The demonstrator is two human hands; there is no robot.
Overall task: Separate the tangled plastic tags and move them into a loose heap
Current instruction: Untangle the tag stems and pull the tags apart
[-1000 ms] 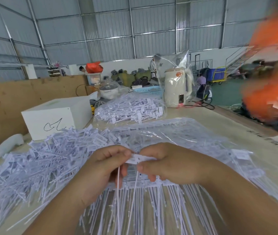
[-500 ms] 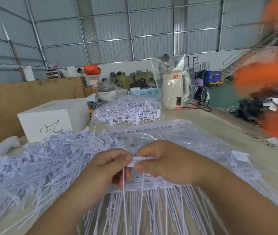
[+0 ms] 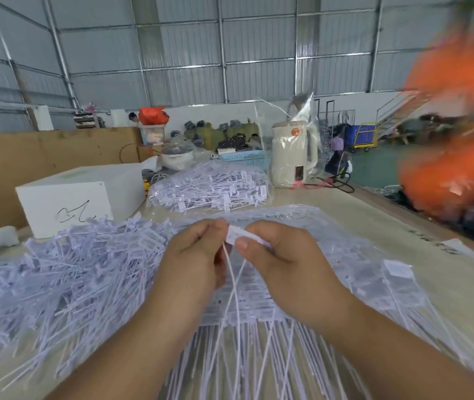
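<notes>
Thin white plastic tags (image 3: pixel 65 281), each a flat rectangular head on a long stiff tail, lie in a loose spiky heap across the pale desk (image 3: pixel 374 226). Above the middle, the left hand (image 3: pixel 192 264) and right hand (image 3: pixel 285 261) both pinch one tag (image 3: pixel 237 236) by its flat head, fingers curled, its tail hanging down between them. A crinkly clear bag of tags (image 3: pixel 210 189) sits behind, beside a white box (image 3: pixel 80 194)

Orange mass (image 3: pixel 455 145) at right smeared beyond recognition (forearms cut off below)
</notes>
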